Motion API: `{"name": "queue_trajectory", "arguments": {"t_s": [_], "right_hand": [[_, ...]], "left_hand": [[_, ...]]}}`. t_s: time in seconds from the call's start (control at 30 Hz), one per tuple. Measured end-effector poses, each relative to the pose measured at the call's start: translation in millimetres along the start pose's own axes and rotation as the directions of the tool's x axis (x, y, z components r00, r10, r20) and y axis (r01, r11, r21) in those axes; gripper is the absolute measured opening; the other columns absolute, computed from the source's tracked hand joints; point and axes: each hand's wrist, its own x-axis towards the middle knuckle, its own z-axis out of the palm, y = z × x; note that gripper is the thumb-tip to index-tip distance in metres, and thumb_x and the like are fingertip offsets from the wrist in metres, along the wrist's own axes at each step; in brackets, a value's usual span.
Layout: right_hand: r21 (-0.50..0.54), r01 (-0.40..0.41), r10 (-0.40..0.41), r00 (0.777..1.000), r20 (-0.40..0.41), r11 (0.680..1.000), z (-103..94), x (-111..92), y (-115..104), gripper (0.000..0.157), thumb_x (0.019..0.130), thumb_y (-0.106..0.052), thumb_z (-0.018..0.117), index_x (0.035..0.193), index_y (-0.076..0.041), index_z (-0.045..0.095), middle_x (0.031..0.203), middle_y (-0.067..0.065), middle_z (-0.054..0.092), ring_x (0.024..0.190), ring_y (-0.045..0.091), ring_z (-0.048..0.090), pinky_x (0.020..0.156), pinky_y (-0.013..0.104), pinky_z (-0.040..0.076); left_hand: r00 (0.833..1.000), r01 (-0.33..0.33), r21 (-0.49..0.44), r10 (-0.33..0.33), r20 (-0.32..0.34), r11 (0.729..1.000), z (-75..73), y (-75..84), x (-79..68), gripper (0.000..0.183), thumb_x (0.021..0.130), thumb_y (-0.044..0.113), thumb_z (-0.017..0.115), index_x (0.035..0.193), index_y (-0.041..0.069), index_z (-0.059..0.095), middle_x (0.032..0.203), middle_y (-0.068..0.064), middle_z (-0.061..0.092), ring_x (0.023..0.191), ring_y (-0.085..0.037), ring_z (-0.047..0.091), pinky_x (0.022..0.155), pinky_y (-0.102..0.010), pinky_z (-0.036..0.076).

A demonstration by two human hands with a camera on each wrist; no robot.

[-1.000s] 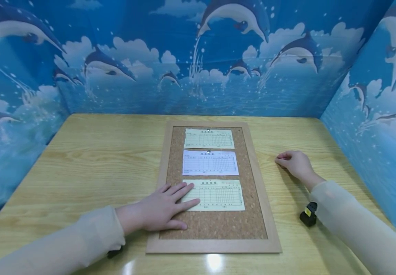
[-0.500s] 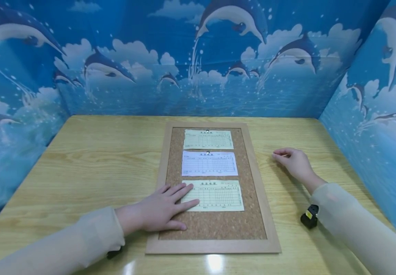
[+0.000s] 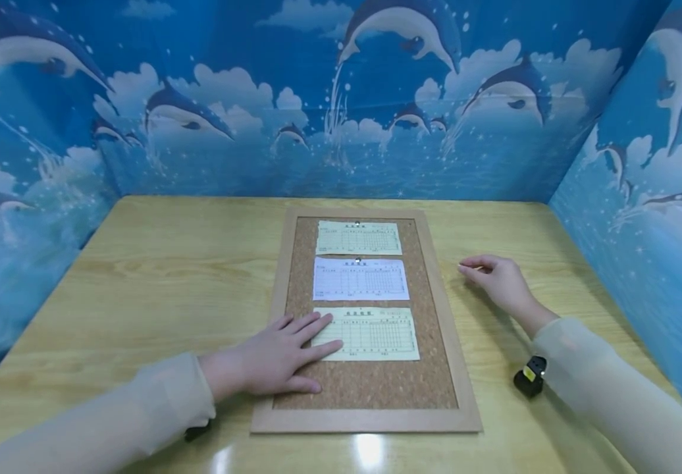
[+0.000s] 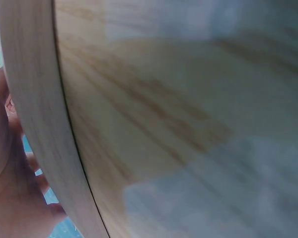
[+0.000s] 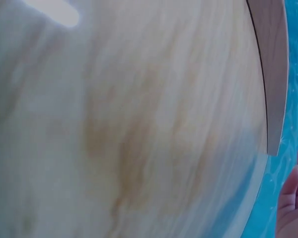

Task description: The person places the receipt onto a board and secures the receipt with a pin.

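A framed cork board (image 3: pixel 370 388) lies flat on the table in the head view, with three printed paper slips on it in a column. Silver pins (image 3: pixel 357 260) show at the top edges of the far green slip (image 3: pixel 359 238) and the middle lilac slip (image 3: pixel 360 282). My left hand (image 3: pixel 272 359) rests with fingers spread over the left part of the near green slip (image 3: pixel 376 334) and the cork. Right of the frame, my right hand (image 3: pixel 501 283) hovers with thumb and index finger together, pinching a tiny pale pin-like thing (image 3: pixel 460 265), mostly hidden by the fingertips.
The wood-grain table (image 3: pixel 169 263) stretches out on both sides of the board. A blue dolphin-print cloth (image 3: pixel 246 151) walls in the back and sides. A black device (image 3: pixel 530 376) sits at the right wrist. The wrist views show mostly tabletop and the board's frame (image 4: pixel 32 74).
My right hand has moved slightly left, nearer the board, with thumb and index finger still together. The left hand stays in place on the near slip.
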Motion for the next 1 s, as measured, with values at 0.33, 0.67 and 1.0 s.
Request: {"name": "queue_trajectory", "arguments": {"t_s": [0.33,0.67,1.0], "right_hand": [[0.035,0.036,-0.036,0.999,0.023,0.999,8.3,-3.8,-13.0,0.034,0.09,-0.028,0.063,0.106,0.002,0.067,0.094,0.014,0.067,0.077,0.015,0.061,0.063,0.019,0.048],[0.049,0.044,-0.047,0.997,0.065,0.998,17.0,-12.2,-28.2,0.033,0.088,-0.029,0.066,0.104,0.0,0.068,0.092,0.011,0.066,0.075,0.017,0.056,0.06,0.023,0.046],[0.068,0.104,-0.11,0.99,0.092,0.992,26.9,-21.3,-40.2,0.022,0.087,-0.019,0.067,0.099,-0.001,0.07,0.086,0.009,0.066,0.069,0.016,0.053,0.056,0.023,0.044]], "left_hand": [[1.0,-0.003,-0.004,0.003,0.009,1.0,-1.0,-0.7,0.9,0.07,0.091,0.065,0.029,0.15,0.03,0.016,0.155,-0.012,0.002,0.14,-0.031,0.007,0.106,-0.058,0.016],[1.0,0.007,0.007,-0.007,0.02,1.0,0.0,-1.3,1.2,0.07,0.091,0.066,0.026,0.15,0.031,0.014,0.156,-0.01,0.001,0.141,-0.03,0.005,0.106,-0.057,0.016],[1.0,-0.008,0.001,0.008,-0.004,1.0,-1.5,-0.4,0.2,0.07,0.091,0.065,0.028,0.15,0.029,0.019,0.155,-0.013,0.006,0.14,-0.032,0.01,0.105,-0.058,0.019]]}}
